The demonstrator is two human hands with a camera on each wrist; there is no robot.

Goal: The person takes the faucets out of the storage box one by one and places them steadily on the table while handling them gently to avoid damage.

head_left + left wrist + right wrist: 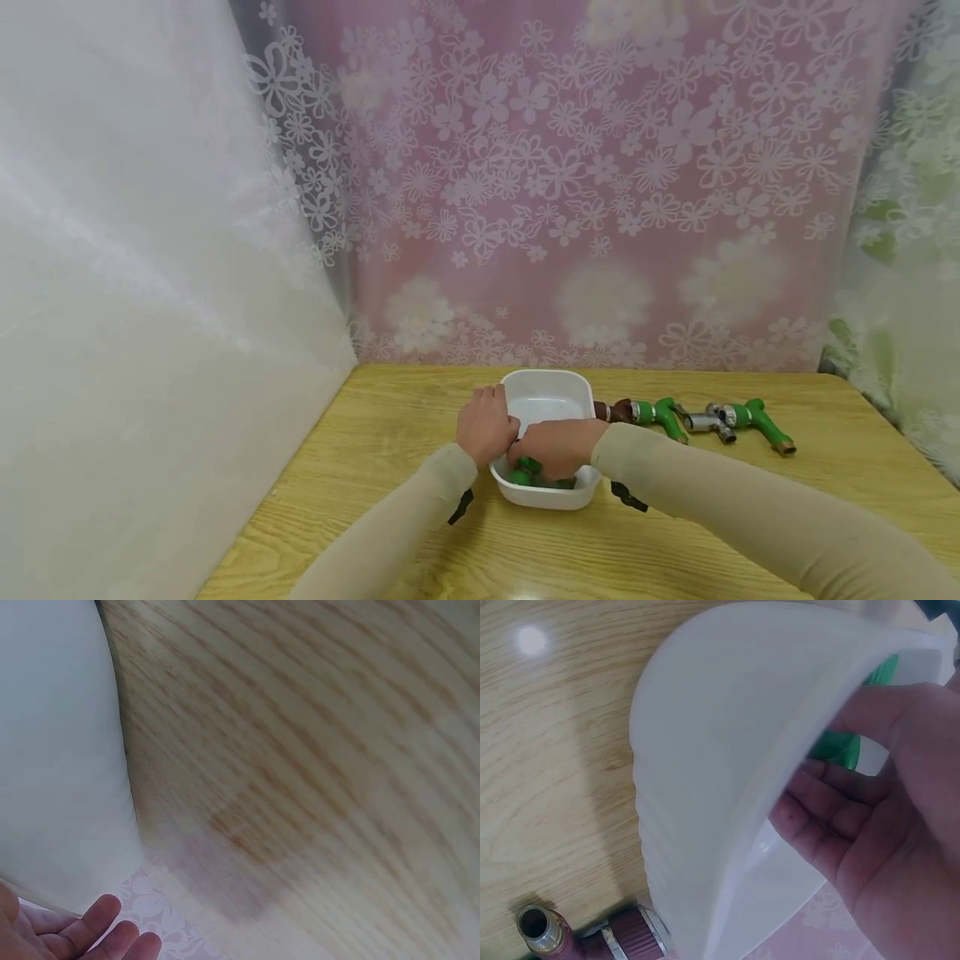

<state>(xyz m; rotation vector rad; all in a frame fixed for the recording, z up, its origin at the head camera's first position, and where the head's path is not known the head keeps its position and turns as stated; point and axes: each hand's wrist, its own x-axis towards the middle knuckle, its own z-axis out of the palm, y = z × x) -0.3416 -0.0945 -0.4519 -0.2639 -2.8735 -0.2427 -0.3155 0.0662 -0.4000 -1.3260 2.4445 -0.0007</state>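
A white plastic basin (546, 498) stands on the table, its far half showing bare inside. At its left rim my left hand (486, 425) grips the edge; in the left wrist view several fingers (99, 919) curl at the rim beside the white wall. My right hand (561, 446) reaches down into the near part of the basin. It holds a green tap (838, 748), seen between thumb and fingers in the right wrist view. The hand and basin wall hide much of that tap.
Right of the basin a row of taps lies on the wooden table (390, 425): a dark red tap (619, 411) close to the basin wall, a green tap (666, 414), a chrome tap (705, 422) and another green tap (761, 421). Flowered curtains (585, 208) hang behind.
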